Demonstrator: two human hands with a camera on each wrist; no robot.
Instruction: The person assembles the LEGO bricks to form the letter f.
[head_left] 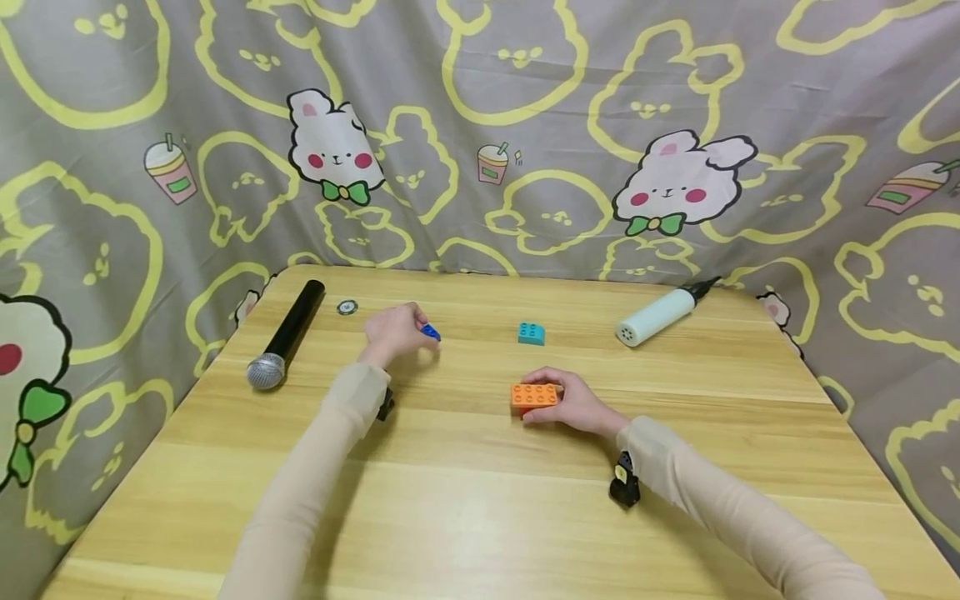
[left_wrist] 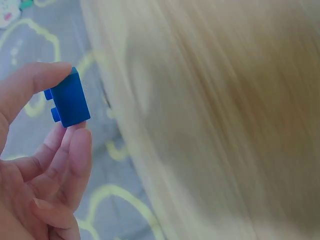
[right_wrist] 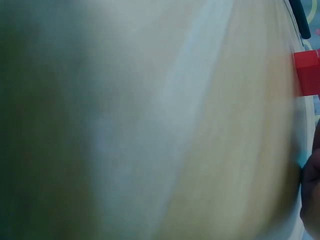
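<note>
A small blue toy building brick (left_wrist: 72,100) is pinched between the thumb and fingers of my left hand (head_left: 392,332), its studs turned sideways in the left wrist view. My right hand (head_left: 576,405) grips an orange building brick (head_left: 534,395) with a red brick (right_wrist: 307,73) beneath it, fingers behind and thumb in front. Only a corner of the red brick and part of that hand show at the right edge of the right wrist view. Beyond the right hand, a teal brick (head_left: 531,334) with a curved side lies on the table, touched by neither hand.
At the left of the wooden table (head_left: 480,517) lies a black microphone (head_left: 294,327) with a silver head, a small round chip (head_left: 347,307) beside it. A pale cylinder with a black nozzle (head_left: 660,315) lies at the back right. A patterned curtain (head_left: 450,225) hangs behind the table.
</note>
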